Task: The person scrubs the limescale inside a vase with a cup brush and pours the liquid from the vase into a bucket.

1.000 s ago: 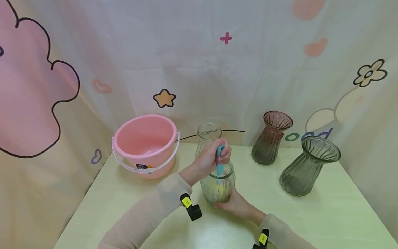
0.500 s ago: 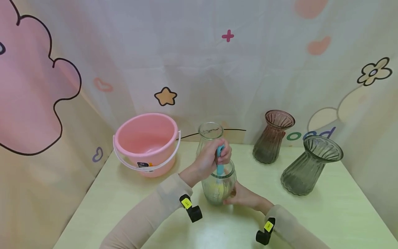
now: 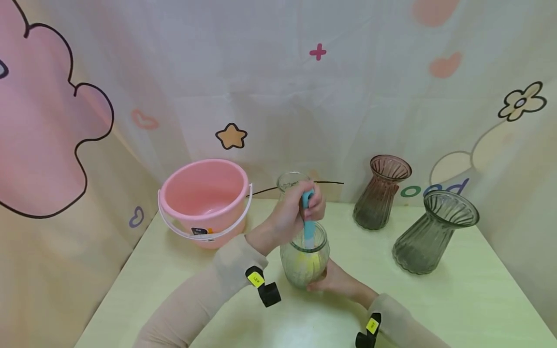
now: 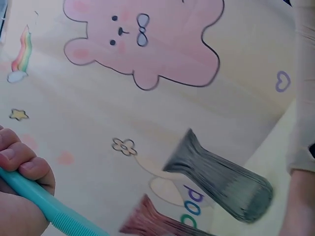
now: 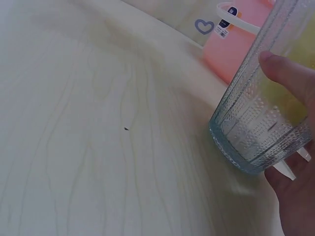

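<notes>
The left hand (image 3: 290, 215) is curled around the turquoise handle (image 3: 309, 231) of a brush, and the handle's lower end reaches down into the mouth of the clear glass vase (image 3: 302, 273). A yellow mass (image 3: 310, 263) shows through the vase's ribbed wall, below the handle. The right hand (image 3: 335, 281) holds the vase low on its right side, the thumb lying against the glass in the right wrist view; whether the base touches the tabletop (image 3: 370, 270) I cannot tell.

Just behind the vase stands another clear vase (image 3: 288, 180), partly hidden by the left hand. To the vase's left and farther back is a pink bucket (image 3: 204, 191), with a white carrying handle (image 5: 241, 21) hanging across its front. To the vase's right are 2 more fluted vases, both upright: a reddish 1 (image 3: 377, 198) shading to grey at the bottom, farther back, and a grey 1 (image 3: 423, 241) nearer the person.

A printed curtain (image 3: 278, 72) hangs behind the vase. In front of it, each wrist wears a black strap with a yellow label over a pale sleeve (image 3: 187, 309).
</notes>
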### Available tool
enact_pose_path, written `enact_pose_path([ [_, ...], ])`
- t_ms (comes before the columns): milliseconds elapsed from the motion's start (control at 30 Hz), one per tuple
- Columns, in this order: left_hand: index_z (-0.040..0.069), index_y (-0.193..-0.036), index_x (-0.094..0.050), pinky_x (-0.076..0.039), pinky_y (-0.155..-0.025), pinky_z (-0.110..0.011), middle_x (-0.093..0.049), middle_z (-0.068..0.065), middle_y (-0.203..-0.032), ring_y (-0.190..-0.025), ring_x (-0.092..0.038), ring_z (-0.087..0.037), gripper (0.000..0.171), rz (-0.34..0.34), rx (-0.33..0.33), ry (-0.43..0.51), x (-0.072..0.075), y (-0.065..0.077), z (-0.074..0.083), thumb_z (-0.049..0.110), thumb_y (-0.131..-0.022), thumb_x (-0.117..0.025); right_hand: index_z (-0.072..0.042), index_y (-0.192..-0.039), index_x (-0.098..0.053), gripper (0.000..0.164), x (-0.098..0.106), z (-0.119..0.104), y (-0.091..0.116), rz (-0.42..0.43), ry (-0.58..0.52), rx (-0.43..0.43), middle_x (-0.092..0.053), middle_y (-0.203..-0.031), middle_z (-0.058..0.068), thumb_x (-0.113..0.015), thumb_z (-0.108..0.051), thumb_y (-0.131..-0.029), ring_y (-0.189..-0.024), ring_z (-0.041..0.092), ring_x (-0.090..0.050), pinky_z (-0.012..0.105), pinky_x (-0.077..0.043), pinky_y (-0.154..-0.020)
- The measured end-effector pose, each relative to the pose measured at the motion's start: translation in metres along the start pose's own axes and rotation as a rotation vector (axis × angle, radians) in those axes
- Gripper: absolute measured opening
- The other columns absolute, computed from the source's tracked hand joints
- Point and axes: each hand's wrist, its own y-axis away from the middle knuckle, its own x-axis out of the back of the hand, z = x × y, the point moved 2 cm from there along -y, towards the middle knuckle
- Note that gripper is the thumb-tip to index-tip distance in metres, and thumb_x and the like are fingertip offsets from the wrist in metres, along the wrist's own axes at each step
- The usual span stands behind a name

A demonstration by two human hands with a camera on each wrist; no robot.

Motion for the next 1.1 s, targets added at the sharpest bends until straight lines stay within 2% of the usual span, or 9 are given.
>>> enact_pose_path([
  [233,0.014,-0.058,-0.034,-0.017,-0.048,-0.026,-0.03,0.005,-0.049,-0.044,-0.024,-0.011,0.042,0.011,-0.072,0.007,-0.009,-0.013,0.037,0.019,-0.096,-0.019,-0.018,-0.139,-0.023,0.085,-0.002,0.001,0.0,-0.022,-0.044,0.059,-0.036,-0.14,0.008,-0.075,-0.009,-0.073,-0.132,0.033,-0.03,0.057,-0.018,-0.107],
  [400,0.013,-0.057,-0.035,-0.017,-0.048,-0.027,-0.03,0.004,-0.048,-0.043,-0.025,-0.012,0.043,0.013,-0.113,0.01,-0.009,-0.014,0.043,0.021,-0.096,-0.018,-0.017,-0.139,-0.022,0.085,-0.003,0.001,0.0,0.003,-0.045,0.05,-0.036,-0.14,0.01,-0.075,-0.01,-0.072,-0.13,0.034,-0.033,0.057,-0.022,-0.105],
  [600,0.012,-0.057,-0.034,-0.017,-0.048,-0.027,-0.029,0.004,-0.047,-0.043,-0.025,-0.011,0.042,0.053,-0.076,0.03,-0.003,-0.009,0.025,0.019,-0.096,-0.019,-0.017,-0.139,-0.022,0.087,-0.005,0.001,-0.001,0.029,-0.031,0.04,-0.037,-0.138,0.008,-0.076,-0.01,-0.071,-0.129,0.031,-0.035,0.054,-0.024,-0.105],
  [833,0.011,-0.058,-0.033,-0.017,-0.047,-0.025,-0.03,0.004,-0.049,-0.043,-0.024,-0.011,0.039,0.054,-0.034,0.001,0.0,-0.003,0.002,0.019,-0.095,-0.023,-0.013,-0.139,-0.02,0.09,-0.007,-0.003,0.001,0.076,0.005,0.026,-0.036,-0.137,0.009,-0.077,-0.01,-0.07,-0.126,0.028,-0.036,0.046,-0.026,-0.102],
  [1100,0.011,-0.058,-0.034,-0.02,-0.048,-0.023,-0.031,0.005,-0.049,-0.044,-0.026,-0.009,0.039,0.132,0.029,0.0,0.017,0.006,-0.028,0.016,-0.096,-0.024,-0.01,-0.138,-0.022,0.087,-0.01,0.0,0.0,0.098,0.023,0.008,-0.037,-0.137,0.01,-0.077,-0.012,-0.071,-0.125,0.027,-0.036,0.045,-0.025,-0.103],
])
